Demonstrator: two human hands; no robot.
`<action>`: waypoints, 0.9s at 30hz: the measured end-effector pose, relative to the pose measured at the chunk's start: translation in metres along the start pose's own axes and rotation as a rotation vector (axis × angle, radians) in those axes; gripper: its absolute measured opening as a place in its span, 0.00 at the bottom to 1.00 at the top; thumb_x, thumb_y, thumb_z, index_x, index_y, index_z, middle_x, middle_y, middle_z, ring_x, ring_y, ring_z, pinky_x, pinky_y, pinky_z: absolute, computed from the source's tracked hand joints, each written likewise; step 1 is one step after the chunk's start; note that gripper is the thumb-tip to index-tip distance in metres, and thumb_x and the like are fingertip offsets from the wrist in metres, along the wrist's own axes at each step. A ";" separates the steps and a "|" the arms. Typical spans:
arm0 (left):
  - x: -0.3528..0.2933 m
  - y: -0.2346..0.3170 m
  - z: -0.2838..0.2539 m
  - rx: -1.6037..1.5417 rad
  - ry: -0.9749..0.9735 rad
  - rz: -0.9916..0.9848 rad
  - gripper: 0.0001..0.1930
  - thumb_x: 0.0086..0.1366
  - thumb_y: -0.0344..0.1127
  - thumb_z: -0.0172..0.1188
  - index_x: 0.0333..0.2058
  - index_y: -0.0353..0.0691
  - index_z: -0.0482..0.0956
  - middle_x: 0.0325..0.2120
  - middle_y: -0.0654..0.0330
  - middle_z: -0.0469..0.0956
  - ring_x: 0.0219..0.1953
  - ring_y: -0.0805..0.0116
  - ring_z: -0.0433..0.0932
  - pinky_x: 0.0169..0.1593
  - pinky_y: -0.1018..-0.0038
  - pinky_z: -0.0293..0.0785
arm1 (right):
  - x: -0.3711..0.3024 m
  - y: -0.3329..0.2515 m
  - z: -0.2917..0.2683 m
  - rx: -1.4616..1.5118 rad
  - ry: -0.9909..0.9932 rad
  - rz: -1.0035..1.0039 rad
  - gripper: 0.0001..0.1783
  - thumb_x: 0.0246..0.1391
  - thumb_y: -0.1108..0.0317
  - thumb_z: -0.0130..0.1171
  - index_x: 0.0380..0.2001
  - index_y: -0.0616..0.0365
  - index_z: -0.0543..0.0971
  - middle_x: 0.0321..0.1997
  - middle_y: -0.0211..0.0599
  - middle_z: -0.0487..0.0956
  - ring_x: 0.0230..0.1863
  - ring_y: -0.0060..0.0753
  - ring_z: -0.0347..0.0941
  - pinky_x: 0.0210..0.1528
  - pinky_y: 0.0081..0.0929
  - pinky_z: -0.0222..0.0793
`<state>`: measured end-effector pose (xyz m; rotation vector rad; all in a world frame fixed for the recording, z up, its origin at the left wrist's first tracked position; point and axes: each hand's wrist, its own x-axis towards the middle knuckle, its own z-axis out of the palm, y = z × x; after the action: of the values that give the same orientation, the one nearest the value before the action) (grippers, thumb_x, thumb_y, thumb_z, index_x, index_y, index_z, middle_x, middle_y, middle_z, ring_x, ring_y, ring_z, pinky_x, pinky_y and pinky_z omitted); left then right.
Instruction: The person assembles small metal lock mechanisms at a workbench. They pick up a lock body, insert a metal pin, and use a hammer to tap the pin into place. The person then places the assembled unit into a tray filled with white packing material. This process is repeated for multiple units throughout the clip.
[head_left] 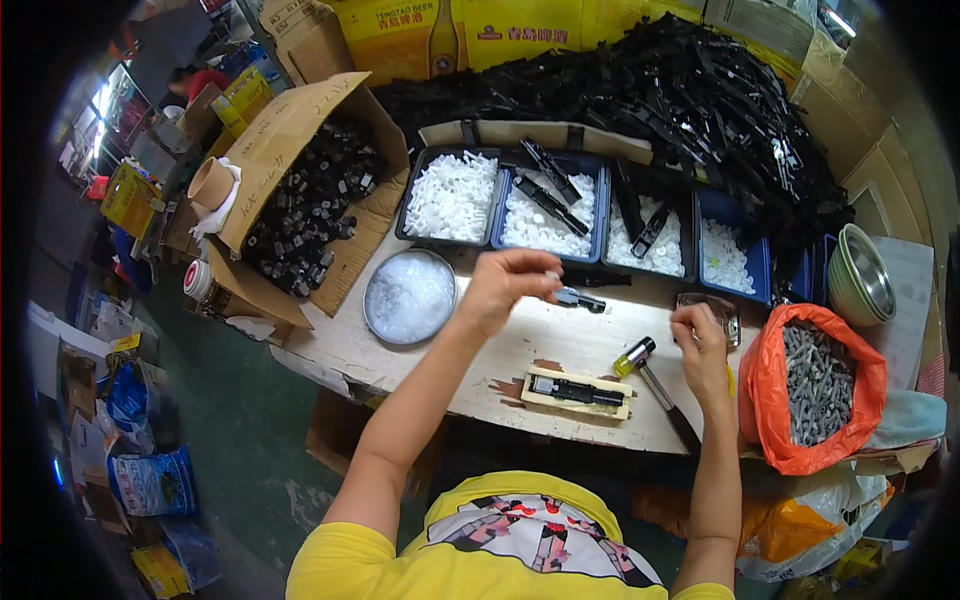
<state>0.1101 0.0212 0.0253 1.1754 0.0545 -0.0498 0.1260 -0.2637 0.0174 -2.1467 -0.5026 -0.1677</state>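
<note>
My left hand [508,288] is over the middle of the bench, thumb and fingers pinched; a pale speck shows at the tips, too small to name. Just past them lies a grey-and-black part [580,300]. To the right, my right hand [702,350] is curled with fingertips together beside a clear shallow tray [738,325]; whatever it may hold is hidden. Between my forearms, a cream holding block [618,410] cradles a long black part [575,390]. A hammer [658,388] with a yellow-and-metal head lies between that block and my right forearm.
Blue bins [600,215] of small white plastic pieces line the back, before a heap of black parts [690,100]. Left stand a carton [300,115] of black pieces and a round dish [410,297]. Right are an orange bag [765,400] of screws and stacked bowls [850,275].
</note>
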 end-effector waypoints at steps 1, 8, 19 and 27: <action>-0.012 -0.009 0.006 0.005 -0.048 -0.016 0.08 0.49 0.19 0.60 0.31 0.29 0.77 0.29 0.53 0.77 0.30 0.66 0.77 0.33 0.74 0.76 | -0.002 -0.014 0.005 0.020 -0.020 -0.026 0.03 0.46 0.79 0.52 0.25 0.63 0.70 0.25 0.34 0.68 0.28 0.27 0.65 0.33 0.23 0.60; -0.072 -0.043 0.027 -0.110 -0.114 -0.199 0.08 0.53 0.21 0.59 0.35 0.31 0.75 0.32 0.53 0.75 0.30 0.70 0.77 0.32 0.77 0.77 | -0.014 -0.052 0.034 0.317 -0.178 -0.013 0.02 0.48 0.75 0.54 0.27 0.61 0.71 0.26 0.29 0.71 0.29 0.22 0.65 0.34 0.19 0.60; -0.081 -0.043 0.032 -0.028 -0.155 -0.096 0.16 0.56 0.22 0.57 0.44 0.35 0.71 0.28 0.63 0.72 0.30 0.76 0.74 0.32 0.80 0.77 | -0.021 -0.057 0.051 0.368 -0.370 0.037 0.04 0.51 0.72 0.53 0.27 0.60 0.71 0.27 0.28 0.72 0.31 0.21 0.65 0.36 0.21 0.60; -0.083 -0.042 0.034 0.049 -0.126 -0.072 0.17 0.55 0.22 0.57 0.45 0.35 0.70 0.28 0.64 0.72 0.30 0.79 0.73 0.33 0.82 0.76 | -0.019 -0.070 0.048 0.100 -0.329 -0.150 0.03 0.48 0.74 0.54 0.25 0.59 0.71 0.26 0.32 0.70 0.31 0.32 0.64 0.37 0.27 0.56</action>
<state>0.0246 -0.0252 0.0049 1.2170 -0.0158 -0.1897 0.0768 -0.1943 0.0356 -2.0467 -0.8447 0.1295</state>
